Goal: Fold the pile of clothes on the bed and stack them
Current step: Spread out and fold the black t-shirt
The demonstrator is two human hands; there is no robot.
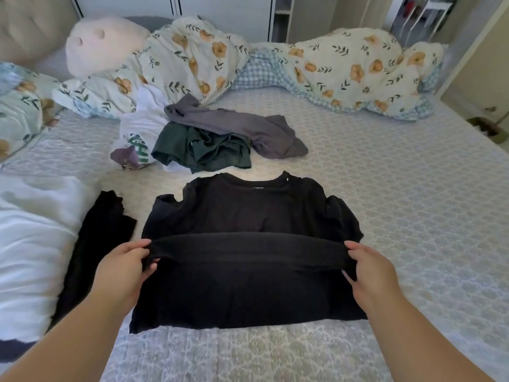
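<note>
Both hands (121, 267) (371, 271) pinch black shirt's (248, 210) folded edge.

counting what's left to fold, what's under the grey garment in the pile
The crumpled grey garment drapes over a dark green garment, beside a white printed one. Anything deeper is covered.

The T-shirt (248, 210) spread in the middle is plain black, and so is the garment (102, 244) lying just to its left. Beyond them the pile shows three colours — a grey top (248, 128), a dark green piece (201, 150), and a white item (140, 133) with a green-and-purple print (too crumpled to read). The bedspread (385, 202) is pale lilac-grey with a repeating lattice pattern. The duvet (355, 67) is cream with orange flowers and dark leaves — its underside blue-and-white gingham. A pale pink plush (102, 42) sits by the headboard.
</note>
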